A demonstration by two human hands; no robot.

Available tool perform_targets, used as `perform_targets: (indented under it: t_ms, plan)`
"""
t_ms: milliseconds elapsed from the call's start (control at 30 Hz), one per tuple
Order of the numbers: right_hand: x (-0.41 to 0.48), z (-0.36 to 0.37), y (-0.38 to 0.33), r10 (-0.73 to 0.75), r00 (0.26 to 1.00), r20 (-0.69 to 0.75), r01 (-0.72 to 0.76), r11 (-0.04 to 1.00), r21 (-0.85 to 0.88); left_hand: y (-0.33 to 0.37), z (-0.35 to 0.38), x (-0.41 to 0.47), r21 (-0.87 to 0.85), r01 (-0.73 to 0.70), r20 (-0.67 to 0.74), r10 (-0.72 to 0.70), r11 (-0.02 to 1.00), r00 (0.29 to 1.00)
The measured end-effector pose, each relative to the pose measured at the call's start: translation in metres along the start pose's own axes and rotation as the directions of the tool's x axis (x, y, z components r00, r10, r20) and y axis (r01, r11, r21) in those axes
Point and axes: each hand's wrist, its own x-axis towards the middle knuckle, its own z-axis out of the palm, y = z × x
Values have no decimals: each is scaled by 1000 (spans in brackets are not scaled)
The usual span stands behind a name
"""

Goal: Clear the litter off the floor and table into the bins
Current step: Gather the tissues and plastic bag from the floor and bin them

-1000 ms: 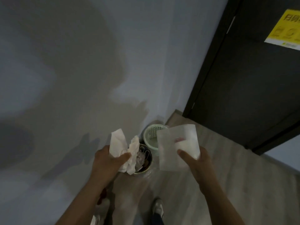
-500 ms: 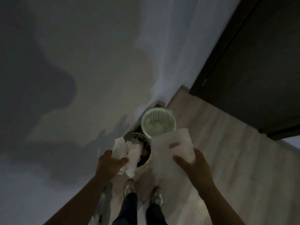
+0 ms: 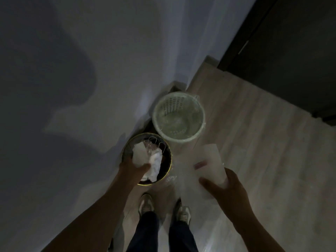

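My left hand (image 3: 133, 168) grips crumpled white tissues (image 3: 148, 161) right over the mouth of a dark round bin with a gold rim (image 3: 168, 171), which holds some litter. My right hand (image 3: 225, 186) pinches a flat white sheet of paper (image 3: 209, 166) with a small red mark, held above the floor to the right of the dark bin. A pale green perforated basket bin (image 3: 179, 117) stands just beyond, lined with a clear bag and nearly bare inside.
Both bins stand against the grey wall (image 3: 91, 70) at the left. A dark door (image 3: 291, 51) closes the far right. Light wooden floor (image 3: 263, 151) spreads to the right. My two shoes (image 3: 163, 210) stand just before the bins.
The view has tilted down and come closer to the bins. My left hand has carried the tissues down over the dark bin. My right hand keeps the sheet, now lower.
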Motion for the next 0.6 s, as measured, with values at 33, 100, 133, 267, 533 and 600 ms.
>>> perform_targets:
  t_ms: [33,100,133,267,533,600]
  plan:
    - [8,5,6,6,1000,1,-6,1000,-6,-3,5,10,-5,-17,2,17,1000,1000]
    - [23,17,17,17,1000,14,-17,1000,-13,-8,12,28,7,-74,1,74,997,997]
    - [30,23,21,18,999,27,-17,1000,-19,-10,14,35,18,-113,0,113,993,994]
    - [54,48,35,4,999,54,-2,999,-42,-17,16,59,94,-147,16,146,985,989]
    - [85,95,46,5,994,111,9,993,-121,-42,6,65,354,-84,123,42,931,992]
    - [90,109,45,3,992,127,22,981,-192,-51,-2,59,386,-81,140,29,919,990]
